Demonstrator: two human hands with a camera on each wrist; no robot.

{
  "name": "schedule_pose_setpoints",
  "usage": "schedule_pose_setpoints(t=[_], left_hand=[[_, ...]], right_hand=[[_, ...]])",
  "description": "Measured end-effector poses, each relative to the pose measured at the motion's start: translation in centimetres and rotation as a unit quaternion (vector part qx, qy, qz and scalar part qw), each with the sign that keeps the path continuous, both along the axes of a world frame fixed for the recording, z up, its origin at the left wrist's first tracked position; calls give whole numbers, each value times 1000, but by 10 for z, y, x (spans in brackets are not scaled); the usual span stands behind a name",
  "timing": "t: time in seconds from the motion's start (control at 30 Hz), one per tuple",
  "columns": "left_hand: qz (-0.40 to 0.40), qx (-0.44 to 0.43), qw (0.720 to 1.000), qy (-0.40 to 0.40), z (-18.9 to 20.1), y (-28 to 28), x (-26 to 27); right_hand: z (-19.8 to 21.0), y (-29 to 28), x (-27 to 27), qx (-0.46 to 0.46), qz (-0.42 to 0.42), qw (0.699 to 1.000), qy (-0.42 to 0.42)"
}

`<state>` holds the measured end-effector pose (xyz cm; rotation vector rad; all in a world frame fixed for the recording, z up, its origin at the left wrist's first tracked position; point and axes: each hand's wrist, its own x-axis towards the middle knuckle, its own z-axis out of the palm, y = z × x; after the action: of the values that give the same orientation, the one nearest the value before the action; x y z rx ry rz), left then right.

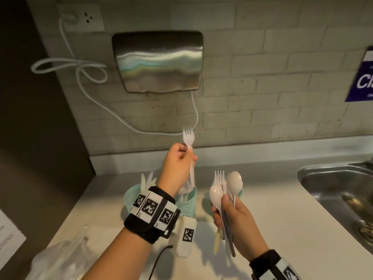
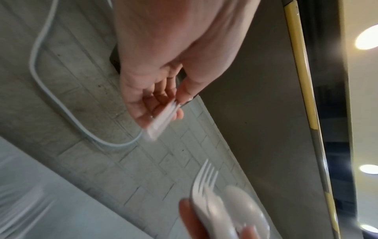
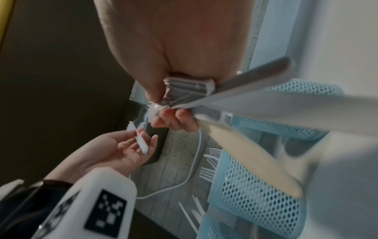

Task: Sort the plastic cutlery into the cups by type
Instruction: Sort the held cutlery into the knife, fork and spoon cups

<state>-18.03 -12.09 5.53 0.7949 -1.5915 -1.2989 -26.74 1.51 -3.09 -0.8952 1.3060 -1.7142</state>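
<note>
My left hand (image 1: pixel 186 156) pinches a white plastic fork (image 1: pixel 188 136) by its handle, tines up, above the middle teal mesh cup (image 1: pixel 188 205), which holds forks. The left wrist view shows the fork handle (image 2: pixel 161 120) between thumb and fingers. My right hand (image 1: pixel 223 208) grips a bundle of cutlery: two white spoons (image 1: pixel 234 183), a fork (image 1: pixel 219 176) and a beige knife (image 1: pixel 217 245). The left teal cup (image 1: pixel 130 197) holds knives. A third teal cup (image 1: pixel 240 192) stands mostly hidden behind the bundle. In the right wrist view the bundle (image 3: pixel 235 97) fans out over the cups (image 3: pixel 255 194).
A steel sink (image 1: pixel 333 184) is set into the counter at the right. A hand dryer (image 1: pixel 159 61) hangs on the tiled wall with a white cable (image 1: pixel 101 110) looping below it. A crumpled plastic bag (image 1: pixel 60 259) lies at the lower left.
</note>
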Motion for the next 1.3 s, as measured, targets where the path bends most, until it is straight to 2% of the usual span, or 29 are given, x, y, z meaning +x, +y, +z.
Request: schedule_pose_setpoints(t=[0.23,0.3,0.4,0.47,0.53,0.63,0.73,0.8,1.03,1.13,1.3], left_hand=[[-118,21,987,-105,-20,23,13],[-111,15,989,-101,-22,24,14],[-57,-5,995,-85,-20,22,12],[-9,-11,998,-55,-16,18,11],[12,20,1000,2,-10,11,12],[-36,72,996,42,-7,8,12],[-104,73,992,-8,-16,17,8],[-121,59,991,-23,-21,19,7],[35,25,998,52,-11,-23,16],[37,20,999,-8,-25,-22,9],[-10,44,993,-111,-64,-23,-1]], right_hand=[[4,-8,10,-28,45,997,-52],[5,-10,11,-28,55,996,-58],[4,-10,12,-21,59,996,-57],[2,-9,13,-4,63,997,-35],[1,-8,15,12,67,997,-22],[0,-8,18,7,62,998,-16],[2,-12,20,-5,58,998,-2],[2,-13,19,-6,54,999,-2],[-7,-6,9,15,0,1000,-1],[-3,-6,7,-12,-20,998,-51],[7,-5,5,-55,-27,993,-103]])
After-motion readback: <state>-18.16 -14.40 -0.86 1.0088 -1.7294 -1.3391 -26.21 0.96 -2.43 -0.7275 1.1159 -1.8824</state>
